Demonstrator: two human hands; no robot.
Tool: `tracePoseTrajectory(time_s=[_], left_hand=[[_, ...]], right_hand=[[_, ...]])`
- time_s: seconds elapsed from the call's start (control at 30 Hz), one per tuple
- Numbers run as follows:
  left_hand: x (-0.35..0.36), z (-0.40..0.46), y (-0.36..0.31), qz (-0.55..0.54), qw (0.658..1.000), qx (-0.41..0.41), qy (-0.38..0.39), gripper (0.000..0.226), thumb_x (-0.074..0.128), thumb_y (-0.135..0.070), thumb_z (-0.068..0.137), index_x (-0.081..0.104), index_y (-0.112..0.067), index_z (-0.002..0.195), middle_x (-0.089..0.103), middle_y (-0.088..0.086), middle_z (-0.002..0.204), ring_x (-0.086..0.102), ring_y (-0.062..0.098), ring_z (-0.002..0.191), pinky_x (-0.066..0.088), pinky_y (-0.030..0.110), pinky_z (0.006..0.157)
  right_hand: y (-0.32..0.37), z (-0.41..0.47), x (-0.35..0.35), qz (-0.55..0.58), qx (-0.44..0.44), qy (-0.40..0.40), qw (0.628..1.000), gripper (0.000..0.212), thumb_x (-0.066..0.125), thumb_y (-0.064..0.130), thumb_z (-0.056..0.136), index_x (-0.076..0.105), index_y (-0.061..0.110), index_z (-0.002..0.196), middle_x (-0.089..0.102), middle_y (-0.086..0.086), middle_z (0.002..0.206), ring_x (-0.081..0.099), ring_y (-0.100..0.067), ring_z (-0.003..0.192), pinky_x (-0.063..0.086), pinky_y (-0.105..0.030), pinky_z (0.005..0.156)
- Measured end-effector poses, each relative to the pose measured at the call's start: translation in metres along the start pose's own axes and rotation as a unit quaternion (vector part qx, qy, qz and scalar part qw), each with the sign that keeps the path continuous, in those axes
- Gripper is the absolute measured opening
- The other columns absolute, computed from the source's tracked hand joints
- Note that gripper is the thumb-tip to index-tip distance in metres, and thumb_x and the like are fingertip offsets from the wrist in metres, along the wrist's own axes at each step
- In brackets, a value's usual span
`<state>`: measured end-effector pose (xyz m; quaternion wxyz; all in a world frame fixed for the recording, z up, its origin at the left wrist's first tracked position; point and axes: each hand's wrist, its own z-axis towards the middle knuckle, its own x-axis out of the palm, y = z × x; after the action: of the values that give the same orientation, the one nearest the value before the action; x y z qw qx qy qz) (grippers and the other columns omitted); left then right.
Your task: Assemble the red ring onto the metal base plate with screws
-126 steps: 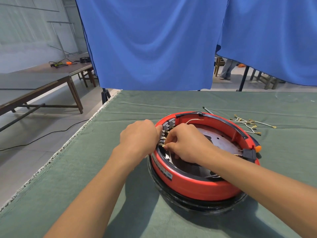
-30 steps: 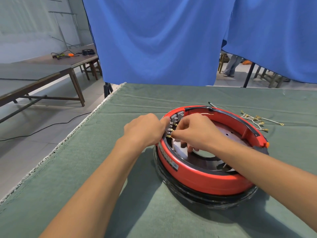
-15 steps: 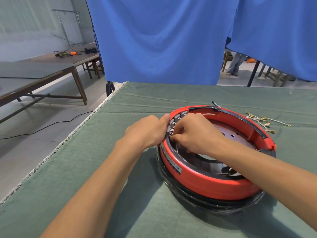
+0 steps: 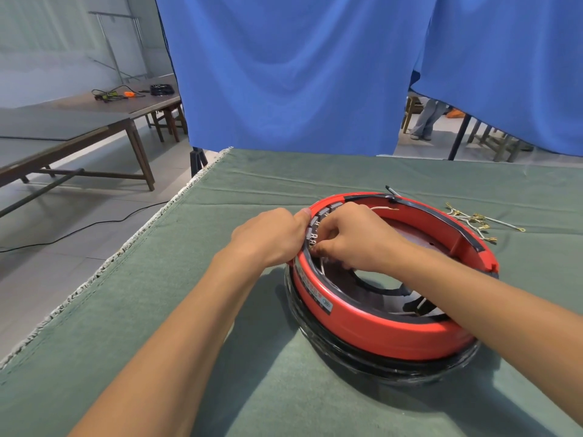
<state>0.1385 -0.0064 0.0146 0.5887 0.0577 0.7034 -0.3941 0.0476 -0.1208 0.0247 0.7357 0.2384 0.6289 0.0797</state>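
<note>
left hand [image 4: 268, 238] grips red ring [image 4: 378, 332] rim | right hand [image 4: 353, 241] curled inside

Both hands (left [image 4: 271, 236], right [image 4: 353, 239]) curled, knuckles close.

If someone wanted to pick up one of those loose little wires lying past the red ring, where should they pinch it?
Probably on the thin bare stretch of the outermost wire, pinched from above. It lies flat on the green cloth and runs out clear of the tangled brass terminals, so fingers would not snag the others. The red ring sits to its left, so coming from the right seems easier.
</note>
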Motion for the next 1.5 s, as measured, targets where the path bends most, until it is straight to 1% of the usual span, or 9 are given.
tracePoseTrajectory(time_s=[0.13, 0.33, 0.57, 0.77, 1.0, 1.13, 1.23, 1.4, 1.5], left_hand=[[0.000, -0.003, -0.005, 0.024, 0.999, -0.034, -0.006, 0.059, 0.023, -0.054, 0.099, 0.046, -0.014, 0.063, 0.064, 0.016, 0.089, 0.054, 0.034, 0.085, 0.040, 0.038, 0.077], [-0.001, -0.010, -0.016, 0.093, 0.989, -0.073, -0.084, 0.050, 0.031, -0.057, 0.096, 0.056, -0.014, 0.090, 0.065, 0.011, 0.110, 0.059, 0.034, 0.100, 0.035, 0.034, 0.072], [0.004, -0.037, -0.052, 0.127, 0.957, 0.108, -0.237, 0.023, 0.041, -0.038, 0.097, 0.049, -0.017, 0.097, 0.058, 0.004, 0.103, 0.061, 0.032, 0.092, 0.032, 0.032, 0.063], [0.022, -0.059, -0.089, -0.055, 0.974, 0.219, -0.014, 0.022, 0.052, -0.035, 0.090, 0.055, -0.024, 0.071, 0.068, -0.004, 0.081, 0.059, 0.021, 0.082, 0.043, 0.032, 0.070], [0.013, -0.049, -0.085, -0.059, 0.962, 0.237, 0.124, 0.015, 0.062, -0.017, 0.084, 0.074, -0.018, 0.094, 0.073, -0.003, 0.092, 0.061, 0.010, 0.082, 0.047, 0.020, 0.070], [0.004, -0.043, -0.075, -0.048, 0.962, 0.224, 0.147, 0.011, 0.067, -0.010, 0.080, 0.075, -0.013, 0.086, 0.073, 0.002, 0.084, 0.057, -0.001, 0.060, 0.040, 0.009, 0.055], [-0.001, -0.038, -0.067, -0.058, 0.964, 0.201, 0.162, 0.015, 0.069, -0.009, 0.080, 0.069, -0.019, 0.069, 0.067, 0.002, 0.063, 0.049, 0.004, 0.039, 0.039, 0.015, 0.048], [-0.001, -0.030, -0.059, -0.088, 0.969, 0.156, 0.171, 0.011, 0.068, -0.009, 0.083, 0.072, -0.014, 0.074, 0.059, -0.004, 0.046, 0.042, 0.010, 0.033, 0.031, 0.014, 0.036], [0.003, -0.027, -0.055, -0.144, 0.964, 0.132, 0.183, 0.013, 0.065, -0.009, 0.086, 0.073, -0.014, 0.077, 0.069, 0.007, 0.062, 0.041, 0.012, 0.037, 0.031, 0.015, 0.035]], right_hand=[[0.002, -0.008, -0.005, 0.041, 0.024, 0.018, 0.999, 0.013, 0.069, 0.026, 0.083, 0.070, 0.017, 0.073, 0.067, 0.003, 0.059, 0.057, -0.007, 0.039, 0.050, -0.021, 0.052], [-0.017, -0.046, -0.041, -0.049, 0.023, -0.098, 0.994, 0.024, 0.063, 0.039, 0.086, 0.065, 0.027, 0.065, 0.059, 0.013, 0.052, 0.056, -0.004, 0.055, 0.047, -0.030, 0.061], [-0.071, -0.088, -0.053, -0.081, 0.095, -0.308, 0.943, 0.016, 0.062, 0.018, 0.083, 0.064, 0.027, 0.096, 0.054, 0.025, 0.076, 0.047, -0.012, 0.089, 0.036, -0.031, 0.067], [-0.092, -0.078, -0.042, 0.214, 0.189, -0.292, 0.913, 0.017, 0.053, 0.006, 0.090, 0.064, 0.015, 0.099, 0.066, -0.003, 0.103, 0.056, -0.015, 0.090, 0.037, -0.025, 0.077], [-0.072, -0.057, -0.023, 0.232, 0.137, -0.239, 0.933, 0.033, 0.045, -0.004, 0.086, 0.064, 0.018, 0.100, 0.064, 0.003, 0.098, 0.058, -0.012, 0.093, 0.041, -0.023, 0.079], [-0.057, -0.040, -0.015, 0.231, 0.094, -0.211, 0.945, 0.035, 0.046, -0.003, 0.087, 0.063, 0.028, 0.089, 0.066, 0.010, 0.091, 0.061, -0.008, 0.084, 0.043, -0.009, 0.070], [-0.052, -0.032, -0.014, 0.257, 0.072, -0.197, 0.943, 0.036, 0.045, -0.005, 0.087, 0.064, 0.026, 0.087, 0.070, 0.000, 0.092, 0.064, -0.018, 0.089, 0.049, -0.024, 0.080], [-0.054, -0.033, -0.013, 0.314, 0.053, -0.199, 0.927, 0.033, 0.048, -0.004, 0.090, 0.067, 0.022, 0.085, 0.070, -0.016, 0.092, 0.060, -0.017, 0.074, 0.046, -0.013, 0.063], [-0.056, -0.033, -0.012, 0.305, 0.048, -0.196, 0.931, 0.030, 0.049, -0.002, 0.091, 0.068, 0.021, 0.088, 0.070, -0.014, 0.090, 0.062, -0.020, 0.078, 0.048, -0.019, 0.067]])
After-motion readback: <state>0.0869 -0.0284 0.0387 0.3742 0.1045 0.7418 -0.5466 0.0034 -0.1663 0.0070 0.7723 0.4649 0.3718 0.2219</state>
